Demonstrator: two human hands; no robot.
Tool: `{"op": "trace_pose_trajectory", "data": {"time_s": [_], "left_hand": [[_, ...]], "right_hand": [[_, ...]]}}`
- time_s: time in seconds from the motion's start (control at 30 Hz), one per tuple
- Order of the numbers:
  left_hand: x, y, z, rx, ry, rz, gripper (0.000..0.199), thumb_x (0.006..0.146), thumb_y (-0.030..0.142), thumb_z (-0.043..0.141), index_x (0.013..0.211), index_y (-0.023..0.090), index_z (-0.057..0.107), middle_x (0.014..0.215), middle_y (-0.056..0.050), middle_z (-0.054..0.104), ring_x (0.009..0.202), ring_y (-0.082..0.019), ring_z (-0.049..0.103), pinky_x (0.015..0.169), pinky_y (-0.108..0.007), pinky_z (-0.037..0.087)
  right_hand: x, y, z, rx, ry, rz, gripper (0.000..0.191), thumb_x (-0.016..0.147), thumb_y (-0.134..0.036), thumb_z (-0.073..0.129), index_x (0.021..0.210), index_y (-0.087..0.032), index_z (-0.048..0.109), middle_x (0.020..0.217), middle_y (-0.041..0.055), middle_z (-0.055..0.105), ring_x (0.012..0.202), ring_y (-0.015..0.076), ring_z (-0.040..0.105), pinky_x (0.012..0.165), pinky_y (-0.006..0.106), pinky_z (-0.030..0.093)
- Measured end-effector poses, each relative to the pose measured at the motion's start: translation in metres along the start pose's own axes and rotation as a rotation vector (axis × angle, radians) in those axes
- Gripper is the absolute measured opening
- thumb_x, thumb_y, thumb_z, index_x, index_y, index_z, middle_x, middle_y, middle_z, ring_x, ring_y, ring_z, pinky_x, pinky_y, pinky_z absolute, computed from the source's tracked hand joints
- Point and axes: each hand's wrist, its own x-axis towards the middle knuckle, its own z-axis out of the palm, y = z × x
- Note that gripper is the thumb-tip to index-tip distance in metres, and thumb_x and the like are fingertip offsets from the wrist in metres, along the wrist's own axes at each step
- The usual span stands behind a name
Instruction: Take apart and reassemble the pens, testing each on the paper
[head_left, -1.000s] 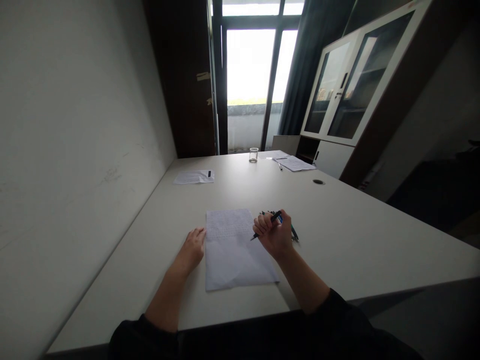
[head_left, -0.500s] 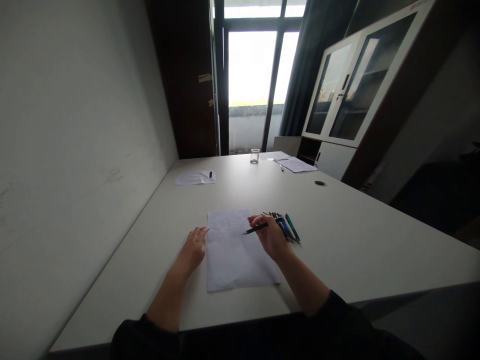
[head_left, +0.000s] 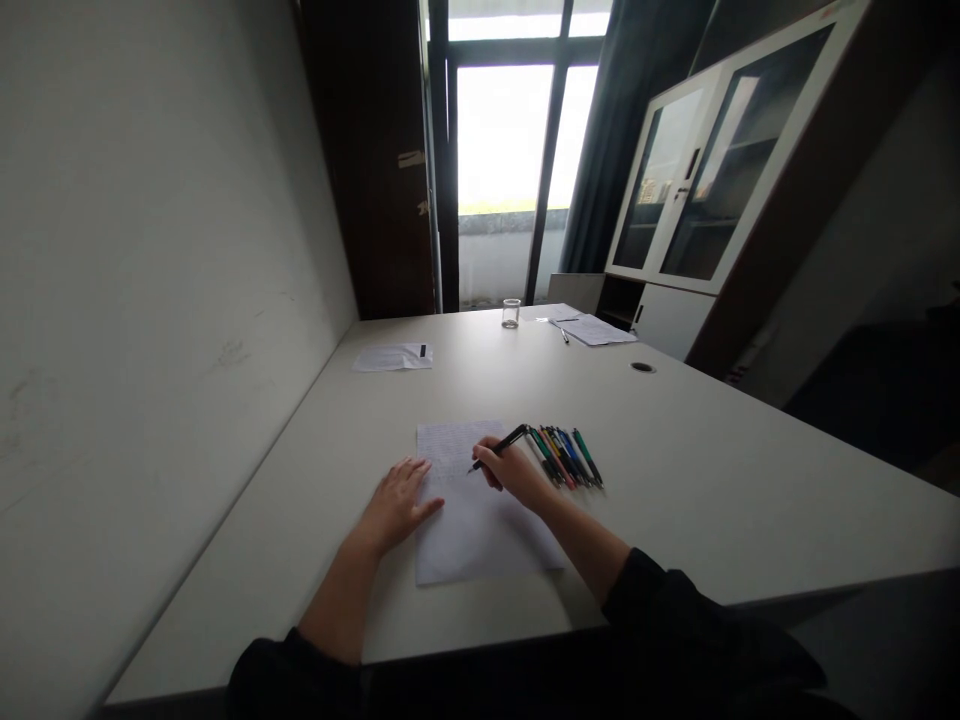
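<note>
A sheet of paper (head_left: 480,545) lies before me on the white table, with rows of handwriting on its upper part and a blank lower part. My left hand (head_left: 401,505) rests on its left edge, fingers spread and thumb out on the sheet. A black pen (head_left: 501,448) is pinched in my right hand (head_left: 514,472), over the paper. Its tip points down and left, close to the lowest written rows; whether it touches I cannot tell. Just right of that hand, several pens (head_left: 566,458) of different colours lie side by side.
Toward the far edge of the white table (head_left: 330,560) stand a clear glass (head_left: 511,314) and a stack of papers (head_left: 596,329) with a pen beside it. A plastic sleeve (head_left: 394,357) lies far left. A round cable hole (head_left: 643,368) is at the right. A wall (head_left: 172,350) borders the left side.
My right hand has moved left with the pen, bringing its tip nearer the middle of the page and uncovering more pens. My left hand has slid right onto the paper, thumb spread.
</note>
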Motion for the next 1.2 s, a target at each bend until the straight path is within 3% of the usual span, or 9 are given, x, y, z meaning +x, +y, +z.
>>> {"op": "trace_pose_trajectory", "data": {"time_s": [0.13, 0.23, 0.5, 1.2], "left_hand": [[0.0, 0.002, -0.002, 0.006, -0.023, -0.025, 0.063, 0.089, 0.062, 0.045, 0.138, 0.022, 0.044, 0.144, -0.01, 0.046, 0.134, -0.028, 0.038, 0.112, -0.047, 0.031], [0.001, 0.004, -0.005, -0.007, -0.043, -0.034, 0.062, 0.089, 0.061, 0.047, 0.139, 0.024, 0.043, 0.144, -0.009, 0.045, 0.135, -0.028, 0.037, 0.113, -0.046, 0.03], [0.001, 0.007, -0.011, -0.022, -0.105, -0.079, 0.055, 0.088, 0.059, 0.05, 0.137, 0.033, 0.047, 0.145, -0.005, 0.044, 0.136, -0.029, 0.035, 0.112, -0.048, 0.029], [0.002, 0.006, -0.007, -0.025, -0.1, -0.07, 0.051, 0.088, 0.059, 0.05, 0.132, 0.033, 0.053, 0.145, -0.005, 0.044, 0.136, -0.029, 0.034, 0.112, -0.049, 0.031]], "right_hand": [[0.002, 0.006, 0.011, -0.021, -0.071, 0.077, 0.015, 0.085, -0.027, 0.049, 0.076, -0.017, 0.057, 0.053, -0.0022, 0.061, 0.042, 0.01, 0.055, 0.041, 0.019, 0.04], [0.002, 0.01, 0.014, -0.041, -0.046, 0.095, 0.017, 0.084, -0.027, 0.052, 0.07, -0.018, 0.053, 0.057, -0.0003, 0.064, 0.045, 0.0102, 0.058, 0.045, 0.019, 0.044], [0.005, 0.023, 0.018, -0.11, -0.02, 0.01, 0.024, 0.084, -0.03, 0.052, 0.064, -0.018, 0.052, 0.052, -0.0011, 0.06, 0.04, 0.0089, 0.052, 0.041, 0.018, 0.04], [0.002, 0.017, 0.018, -0.079, -0.002, 0.055, 0.023, 0.084, -0.028, 0.052, 0.063, -0.018, 0.052, 0.051, -0.0011, 0.06, 0.043, 0.009, 0.054, 0.043, 0.017, 0.04]]}}
